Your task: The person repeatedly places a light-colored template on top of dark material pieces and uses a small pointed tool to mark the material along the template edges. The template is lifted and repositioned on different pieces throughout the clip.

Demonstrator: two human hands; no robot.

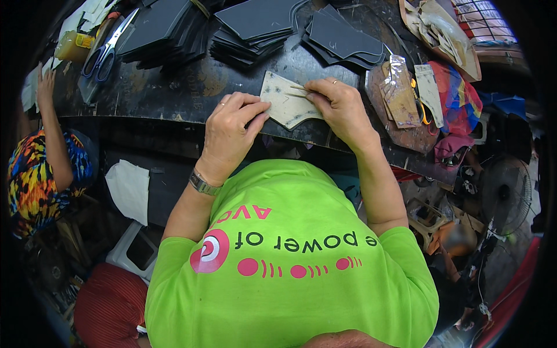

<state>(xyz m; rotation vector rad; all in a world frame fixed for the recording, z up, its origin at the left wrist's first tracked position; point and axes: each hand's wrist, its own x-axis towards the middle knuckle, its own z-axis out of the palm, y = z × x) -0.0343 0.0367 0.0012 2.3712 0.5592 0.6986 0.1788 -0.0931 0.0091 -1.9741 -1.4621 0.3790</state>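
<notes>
Clearly, the pale panel (287, 108) lies between narrowed left grip (231, 124) and right grip (343, 109) pinching slim prongs (299, 88).

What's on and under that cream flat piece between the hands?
Dark marks dot the cream, curved flat piece. The left hand is at its left edge; the right hand, gripping a slim pronged tool, covers its right end. Black tabletop shows around it; what's directly underneath is hidden.

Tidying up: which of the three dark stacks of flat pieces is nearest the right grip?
The rightmost stack of dark, flat pieces, beyond the right grip; the middle stack and leftmost stack lie farther.
</notes>
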